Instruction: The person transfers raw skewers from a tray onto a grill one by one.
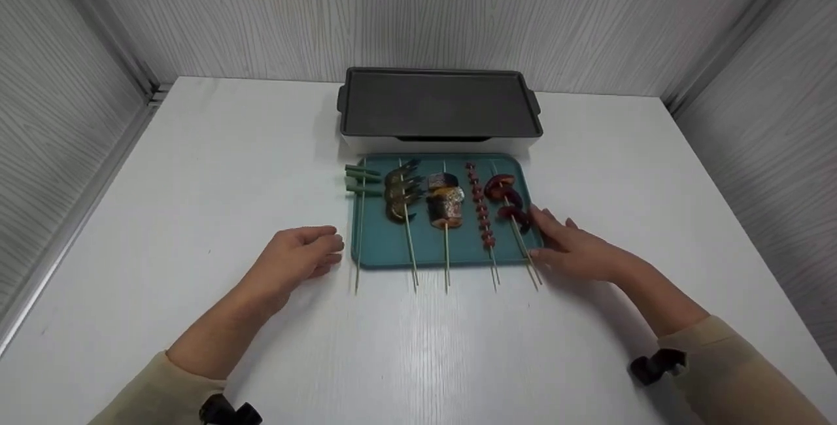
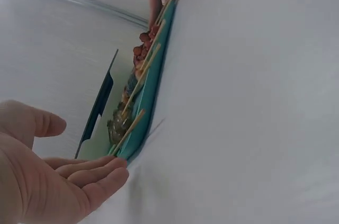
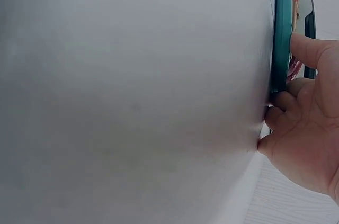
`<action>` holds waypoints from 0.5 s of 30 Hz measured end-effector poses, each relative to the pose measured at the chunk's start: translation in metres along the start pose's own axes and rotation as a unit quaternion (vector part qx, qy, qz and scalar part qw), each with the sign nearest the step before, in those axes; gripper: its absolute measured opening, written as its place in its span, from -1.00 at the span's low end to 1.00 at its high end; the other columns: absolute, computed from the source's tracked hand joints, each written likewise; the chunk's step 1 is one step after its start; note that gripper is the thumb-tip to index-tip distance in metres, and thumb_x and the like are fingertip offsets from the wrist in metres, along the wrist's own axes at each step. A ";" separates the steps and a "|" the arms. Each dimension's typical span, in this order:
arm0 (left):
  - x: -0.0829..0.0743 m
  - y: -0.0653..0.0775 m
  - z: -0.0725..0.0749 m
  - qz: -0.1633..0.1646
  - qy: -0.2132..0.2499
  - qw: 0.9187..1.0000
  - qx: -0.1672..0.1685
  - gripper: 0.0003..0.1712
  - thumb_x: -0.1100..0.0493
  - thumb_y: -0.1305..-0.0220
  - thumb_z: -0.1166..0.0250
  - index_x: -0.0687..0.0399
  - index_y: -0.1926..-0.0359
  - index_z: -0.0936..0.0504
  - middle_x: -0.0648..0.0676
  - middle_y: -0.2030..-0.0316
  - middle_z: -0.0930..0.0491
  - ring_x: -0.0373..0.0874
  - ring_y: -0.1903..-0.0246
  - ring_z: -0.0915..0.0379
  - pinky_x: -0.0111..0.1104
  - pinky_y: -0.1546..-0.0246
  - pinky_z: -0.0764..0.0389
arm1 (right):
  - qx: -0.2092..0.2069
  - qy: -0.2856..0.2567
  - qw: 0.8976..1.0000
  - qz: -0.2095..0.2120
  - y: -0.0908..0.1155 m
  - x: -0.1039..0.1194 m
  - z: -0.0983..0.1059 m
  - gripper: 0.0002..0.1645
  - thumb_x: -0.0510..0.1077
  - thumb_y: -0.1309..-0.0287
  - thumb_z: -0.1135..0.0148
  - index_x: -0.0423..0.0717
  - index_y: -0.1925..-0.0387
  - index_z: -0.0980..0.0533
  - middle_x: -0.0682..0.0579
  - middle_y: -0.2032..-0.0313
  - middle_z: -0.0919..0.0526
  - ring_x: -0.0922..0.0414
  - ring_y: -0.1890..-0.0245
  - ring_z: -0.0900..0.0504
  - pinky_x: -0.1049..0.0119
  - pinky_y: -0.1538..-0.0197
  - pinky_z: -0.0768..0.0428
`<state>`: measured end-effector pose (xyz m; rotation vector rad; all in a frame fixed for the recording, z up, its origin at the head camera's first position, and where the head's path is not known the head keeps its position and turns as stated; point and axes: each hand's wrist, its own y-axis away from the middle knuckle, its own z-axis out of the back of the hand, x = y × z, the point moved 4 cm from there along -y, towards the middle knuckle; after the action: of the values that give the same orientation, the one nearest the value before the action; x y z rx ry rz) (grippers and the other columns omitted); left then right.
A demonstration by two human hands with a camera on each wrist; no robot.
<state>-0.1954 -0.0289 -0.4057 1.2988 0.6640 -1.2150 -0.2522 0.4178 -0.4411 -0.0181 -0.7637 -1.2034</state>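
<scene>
A teal tray (image 1: 386, 252) lies on the white table with a row of skewers across it, their stick ends jutting over its near edge. From left to right it bears a skewer of green stalks (image 1: 363, 181), shrimp (image 1: 400, 196), dark-skinned chunks (image 1: 446, 206), small red balls (image 1: 480, 206) and red curved pieces (image 1: 509, 199). My right hand (image 1: 575, 252) grips the tray's near right corner, thumb against the rim and fingers along its side. Just left of the tray is my left hand (image 1: 304, 255), fingers loosely bent, with nothing in it.
Right behind the tray stands a tabletop grill with a flat dark plate (image 1: 441, 104) and a pale base (image 1: 444, 146). White table surface (image 1: 216, 170) surrounds both. Pale wood-grain panels (image 1: 425, 13) close off the back and the sides.
</scene>
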 end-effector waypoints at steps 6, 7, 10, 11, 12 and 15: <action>0.013 -0.001 -0.003 0.094 0.095 0.991 0.024 -0.38 0.12 -0.58 -0.19 0.48 -0.44 -0.39 0.35 -0.19 -0.66 0.05 -0.10 -0.71 -0.22 -0.12 -0.69 | 0.004 0.006 1.000 0.003 -0.001 0.001 0.000 0.11 0.38 -0.53 -0.08 0.08 -0.74 0.24 -0.18 -0.70 0.20 -0.20 -0.68 0.30 -0.26 -0.60 0.24; 0.014 -0.001 -0.005 0.105 0.106 0.988 0.030 -0.38 0.14 -0.57 -0.19 0.48 -0.44 -0.38 0.34 -0.18 -0.67 0.02 -0.07 -0.73 -0.24 -0.08 -0.70 | 0.003 0.007 1.000 0.005 -0.001 0.001 0.000 0.11 0.38 -0.52 -0.08 0.07 -0.74 0.23 -0.18 -0.70 0.20 -0.20 -0.68 0.29 -0.26 -0.60 0.24; 0.017 -0.001 -0.010 0.123 0.146 0.981 0.047 -0.36 0.15 -0.57 -0.21 0.48 -0.47 -0.35 0.33 -0.14 -0.69 0.01 -0.02 -0.75 -0.23 -0.03 -0.73 | 0.002 0.010 1.000 0.009 0.000 0.002 0.001 0.11 0.37 -0.53 -0.08 0.05 -0.74 0.23 -0.18 -0.70 0.19 -0.20 -0.68 0.29 -0.27 -0.60 0.24; 0.018 -0.001 -0.011 0.127 0.157 0.978 0.053 -0.36 0.15 -0.57 -0.22 0.47 -0.47 -0.35 0.32 -0.13 -0.70 0.01 -0.01 -0.75 -0.22 -0.03 -0.73 | 0.001 0.011 1.000 0.009 0.000 0.002 0.001 0.11 0.37 -0.53 -0.07 0.05 -0.74 0.23 -0.18 -0.70 0.19 -0.21 -0.68 0.29 -0.27 -0.60 0.24; 0.019 -0.002 -0.013 0.131 0.168 0.975 0.059 -0.37 0.16 -0.56 -0.22 0.47 -0.46 -0.36 0.32 -0.12 -0.70 0.02 -0.01 -0.75 -0.21 -0.03 -0.73 | 0.000 0.012 1.000 0.009 0.000 0.001 0.001 0.11 0.37 -0.53 -0.07 0.05 -0.74 0.23 -0.18 -0.70 0.19 -0.21 -0.68 0.29 -0.26 -0.60 0.24; 0.023 -0.004 -0.017 0.139 0.195 0.968 0.071 -0.41 0.17 -0.55 -0.23 0.48 -0.41 -0.41 0.31 -0.10 -0.71 0.05 -0.02 -0.75 -0.17 -0.05 -0.73 | 0.000 0.012 1.000 0.012 0.000 0.000 0.001 0.11 0.36 -0.54 -0.08 0.04 -0.74 0.24 -0.18 -0.70 0.19 -0.20 -0.68 0.29 -0.25 -0.61 0.24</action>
<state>-0.1876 -0.0186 -0.4314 1.7132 0.6516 -0.7949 -0.2523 0.4184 -0.4405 -0.0133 -0.7407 -1.1801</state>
